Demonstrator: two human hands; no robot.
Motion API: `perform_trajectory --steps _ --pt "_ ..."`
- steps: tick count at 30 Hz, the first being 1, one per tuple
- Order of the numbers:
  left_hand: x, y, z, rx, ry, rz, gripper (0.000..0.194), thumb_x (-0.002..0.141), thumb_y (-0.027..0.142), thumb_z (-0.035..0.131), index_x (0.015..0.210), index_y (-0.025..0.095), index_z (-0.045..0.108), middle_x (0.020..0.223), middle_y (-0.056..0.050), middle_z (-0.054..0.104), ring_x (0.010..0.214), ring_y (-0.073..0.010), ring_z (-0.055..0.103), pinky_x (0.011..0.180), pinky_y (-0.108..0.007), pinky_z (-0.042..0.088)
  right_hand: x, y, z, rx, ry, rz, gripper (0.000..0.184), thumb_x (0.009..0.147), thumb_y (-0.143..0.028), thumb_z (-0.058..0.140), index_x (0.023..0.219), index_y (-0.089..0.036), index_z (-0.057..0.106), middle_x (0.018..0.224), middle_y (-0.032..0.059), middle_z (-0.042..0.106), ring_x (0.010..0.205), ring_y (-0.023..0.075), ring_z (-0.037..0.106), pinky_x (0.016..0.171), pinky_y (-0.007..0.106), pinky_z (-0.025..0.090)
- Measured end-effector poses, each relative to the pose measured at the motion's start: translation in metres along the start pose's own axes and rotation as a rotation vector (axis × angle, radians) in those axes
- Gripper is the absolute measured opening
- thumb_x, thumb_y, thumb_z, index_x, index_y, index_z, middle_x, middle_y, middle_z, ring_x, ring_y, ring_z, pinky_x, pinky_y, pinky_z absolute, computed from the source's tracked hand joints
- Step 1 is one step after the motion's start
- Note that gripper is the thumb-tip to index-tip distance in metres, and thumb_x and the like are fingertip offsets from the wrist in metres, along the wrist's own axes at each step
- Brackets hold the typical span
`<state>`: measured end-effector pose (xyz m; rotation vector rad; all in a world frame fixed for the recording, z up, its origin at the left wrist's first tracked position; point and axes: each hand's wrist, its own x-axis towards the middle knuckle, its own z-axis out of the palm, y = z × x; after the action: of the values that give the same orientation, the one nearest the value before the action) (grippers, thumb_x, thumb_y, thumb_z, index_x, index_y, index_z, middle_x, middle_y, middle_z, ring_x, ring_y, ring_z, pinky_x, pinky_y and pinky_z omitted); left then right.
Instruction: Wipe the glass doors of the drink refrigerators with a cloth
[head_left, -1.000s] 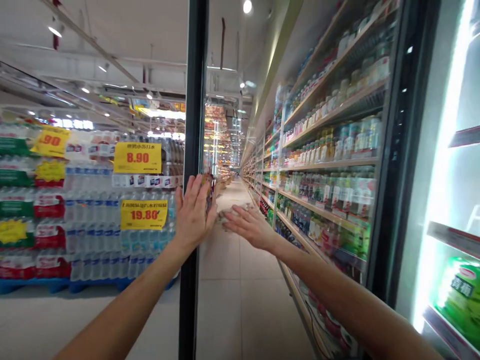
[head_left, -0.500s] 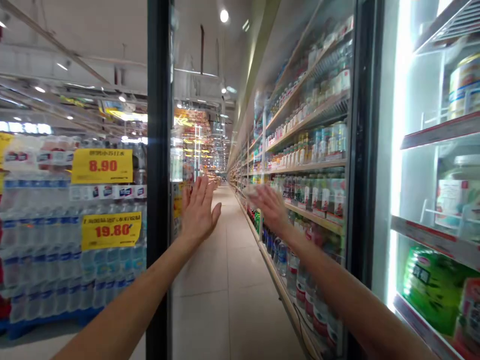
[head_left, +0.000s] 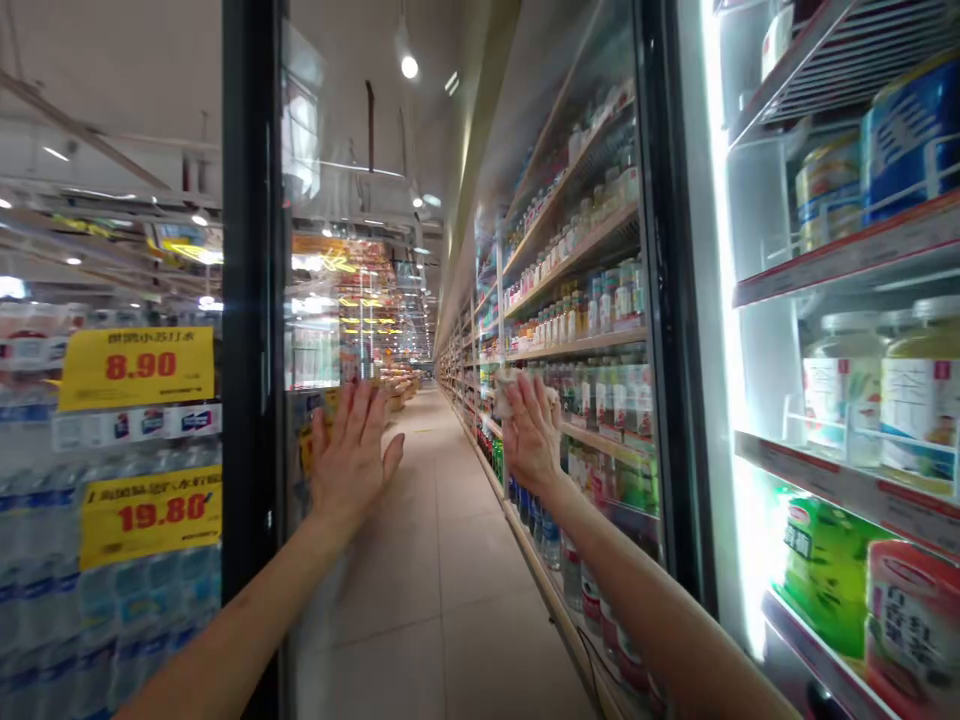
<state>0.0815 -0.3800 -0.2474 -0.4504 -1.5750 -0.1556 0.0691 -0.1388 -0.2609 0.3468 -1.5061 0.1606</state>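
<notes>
In front of me stands a dark-framed glass door point(head_left: 251, 250), swung open beside a lit cooler. My left hand point(head_left: 351, 455) lies flat with fingers spread against the glass near the left frame. Under my right hand point(head_left: 531, 440) is a crumpled whitish cloth point(head_left: 505, 388), pressed to the pane. Parts of the cloth show past the fingertips on both sides; the rest is hidden behind the fingers. Both arms reach forward.
Cooler shelves point(head_left: 847, 260) at right hold bottles point(head_left: 840, 390), cans and a green pack point(head_left: 832, 570). Yellow price signs point(head_left: 139, 367) hang on stacked water bottles point(head_left: 45, 590) at left. Through the glass an aisle floor point(head_left: 405, 600) runs along drink shelves.
The view has turned right, showing more of the cooler. My right hand was blurred by motion and is now sharper, with more of the cloth visible. My left hand stays flat on the glass.
</notes>
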Motion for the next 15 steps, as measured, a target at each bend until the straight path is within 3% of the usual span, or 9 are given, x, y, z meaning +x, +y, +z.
perform_trajectory --steps 3,6,9,12,15 --pt "0.0 -0.001 0.001 -0.016 0.017 0.008 0.061 0.084 0.033 0.044 0.14 0.022 0.023 0.145 -0.011 0.027 0.136 -0.0249 0.02 0.11 -0.05 0.009 0.019 -0.006 0.004 -0.027 -0.028 -0.034 0.052 0.085 -0.024 0.042 0.136 -0.027 0.034 0.143 0.005 0.036 0.136 0.0236 0.02 0.108 0.049 0.022" --pt "-0.001 -0.002 0.001 0.002 0.005 0.009 0.06 0.085 0.035 0.043 0.14 0.022 0.023 0.146 -0.01 0.025 0.136 -0.0249 0.02 0.11 -0.049 0.008 0.022 0.02 0.003 -0.012 -0.016 -0.027 0.046 0.085 -0.013 0.037 0.128 -0.03 0.046 0.138 0.0006 0.043 0.135 0.0178 0.024 0.109 0.042 0.025" --pt "-0.003 -0.001 0.0 0.03 -0.014 0.002 0.06 0.086 0.034 0.042 0.14 0.02 0.022 0.146 -0.01 0.025 0.136 -0.0244 0.019 0.111 -0.048 0.008 0.005 0.078 -0.013 -0.011 0.146 0.213 0.046 0.085 -0.013 0.032 0.127 -0.024 0.047 0.137 0.0039 0.044 0.133 0.0176 0.028 0.108 0.042 0.028" --pt "-0.004 0.003 0.0 0.025 -0.019 -0.004 0.06 0.086 0.034 0.041 0.14 0.018 0.021 0.146 -0.011 0.025 0.136 -0.0245 0.018 0.11 -0.048 0.008 -0.014 0.127 -0.028 -0.057 0.332 0.469 0.051 0.086 -0.015 0.025 0.136 -0.01 0.033 0.141 0.0166 0.034 0.134 0.0243 0.025 0.105 0.053 0.027" --pt "-0.005 0.007 0.002 0.046 -0.003 -0.022 0.06 0.086 0.033 0.041 0.141 0.018 0.019 0.145 -0.011 0.026 0.136 -0.0248 0.018 0.11 -0.049 0.009 -0.026 0.117 -0.025 -0.062 0.337 0.488 0.051 0.086 -0.018 0.027 0.137 -0.011 0.031 0.143 0.0174 0.03 0.135 0.0254 0.023 0.105 0.055 0.027"
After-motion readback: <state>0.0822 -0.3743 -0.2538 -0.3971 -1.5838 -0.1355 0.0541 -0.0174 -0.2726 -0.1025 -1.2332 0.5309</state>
